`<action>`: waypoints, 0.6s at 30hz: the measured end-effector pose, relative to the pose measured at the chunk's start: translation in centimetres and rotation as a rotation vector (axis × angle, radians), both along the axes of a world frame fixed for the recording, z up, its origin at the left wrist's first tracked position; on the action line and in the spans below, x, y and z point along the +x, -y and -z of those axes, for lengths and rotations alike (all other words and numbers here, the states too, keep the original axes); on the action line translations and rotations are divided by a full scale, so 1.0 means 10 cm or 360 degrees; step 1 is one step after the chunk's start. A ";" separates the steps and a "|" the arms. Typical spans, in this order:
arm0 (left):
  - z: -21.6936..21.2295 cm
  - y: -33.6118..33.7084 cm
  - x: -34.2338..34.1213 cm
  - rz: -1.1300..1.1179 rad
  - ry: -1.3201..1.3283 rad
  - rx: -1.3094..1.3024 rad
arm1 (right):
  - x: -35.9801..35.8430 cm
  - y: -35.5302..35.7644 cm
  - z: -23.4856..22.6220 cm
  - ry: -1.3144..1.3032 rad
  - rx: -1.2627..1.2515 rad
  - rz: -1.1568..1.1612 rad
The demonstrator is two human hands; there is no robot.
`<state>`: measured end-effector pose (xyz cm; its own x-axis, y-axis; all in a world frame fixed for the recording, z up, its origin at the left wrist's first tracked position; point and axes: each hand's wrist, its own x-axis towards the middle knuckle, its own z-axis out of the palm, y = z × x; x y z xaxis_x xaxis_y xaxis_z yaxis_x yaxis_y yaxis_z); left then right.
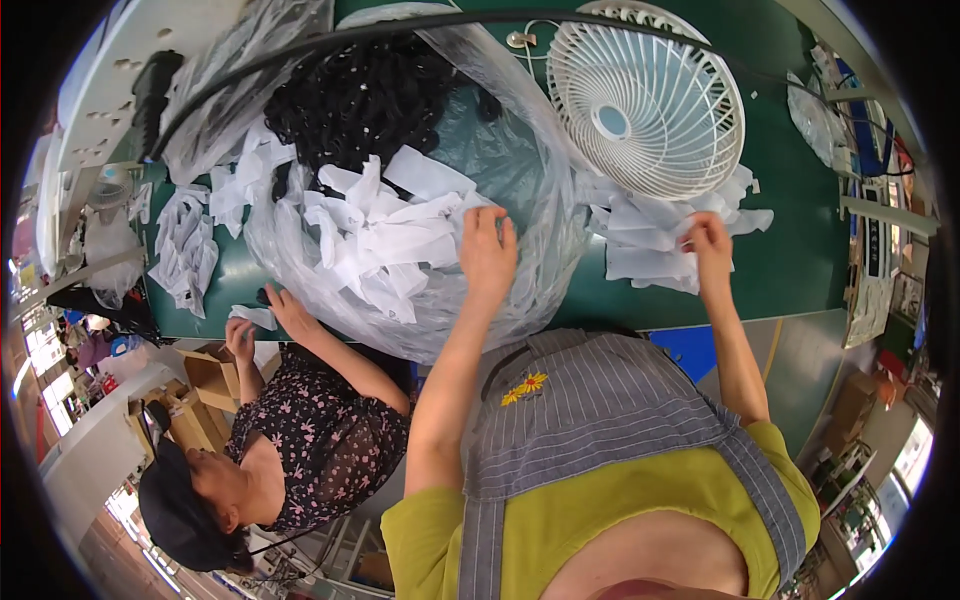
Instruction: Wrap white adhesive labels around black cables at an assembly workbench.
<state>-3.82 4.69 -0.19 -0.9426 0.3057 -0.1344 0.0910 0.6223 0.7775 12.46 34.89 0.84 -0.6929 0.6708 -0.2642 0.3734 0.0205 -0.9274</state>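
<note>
A large clear plastic bag (545,215) lies spread on the table, holding a heap of black strap-like pieces (365,90) with white translucent pouches (385,240) strewn over its near side. At the right edge of those pouches, my left hand (488,255) has its fingers curled onto a white pouch (474,202). My right hand (708,243) is over another pile of white pouches (640,245), just below the fan, with its fingers pinched at a pouch there. The fingertips of both hands are partly hidden.
A white caged fan (650,110) stands on the green table (800,220), behind the right pile. A black cable (440,20) arches across the far side. At my left a co-worker (310,430) handles a small dark piece and a white pouch, near more pouches (185,250).
</note>
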 end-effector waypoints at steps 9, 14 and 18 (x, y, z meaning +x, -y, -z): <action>0.46 0.27 -0.18 0.0026 -0.0668 -0.0589 | -0.05 -0.16 -0.49 0.0332 0.1113 -0.0138; 0.75 0.37 -0.15 0.0003 -0.0842 -0.0686 | -1.10 1.30 -0.42 -0.0328 0.0958 -0.1420; 0.61 0.42 -0.11 0.0096 -0.0684 -0.0455 | -2.52 1.73 0.32 -0.0374 0.1259 -0.0951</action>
<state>-4.91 0.52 -6.28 -0.9129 0.3689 0.1750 0.4070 0.7883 0.4615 -12.72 17.55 -2.32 -0.9490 0.1216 0.2910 -0.0885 0.7830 -0.6157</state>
